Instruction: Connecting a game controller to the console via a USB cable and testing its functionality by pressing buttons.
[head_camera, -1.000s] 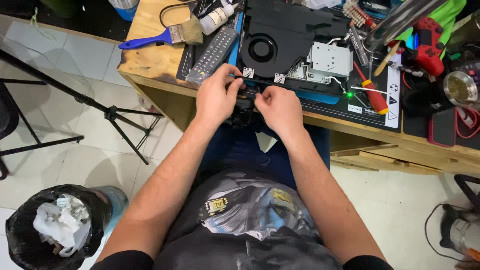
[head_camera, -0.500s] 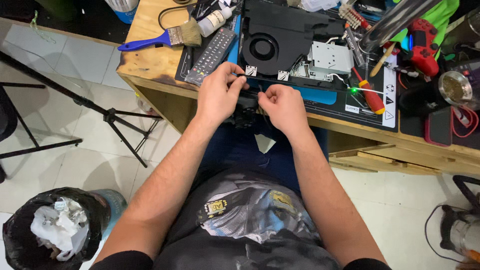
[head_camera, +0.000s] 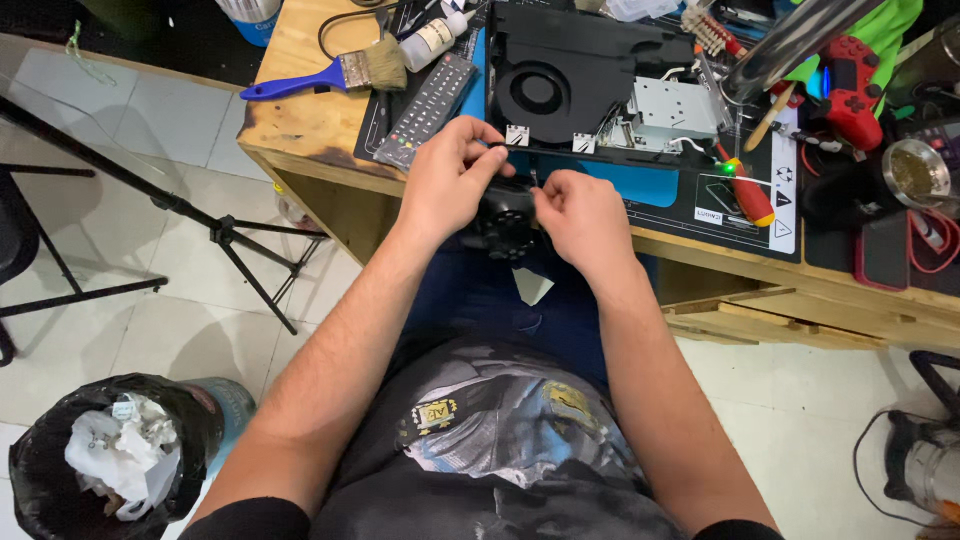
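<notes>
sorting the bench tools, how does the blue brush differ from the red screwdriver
The blue brush lies on bare wood at the bench's left end; the red screwdriver lies on the black mat at the right. The brush has a flat blue handle and wide tan bristles; the screwdriver has a rounded red and yellow handle. Both lie flat, untouched, away from both hands.

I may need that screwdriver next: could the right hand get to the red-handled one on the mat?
Probably yes. The red-handled screwdriver lies uncovered on the mat, just beyond the right hand, with nothing between them. That hand is busy on the small black part, though.
</notes>
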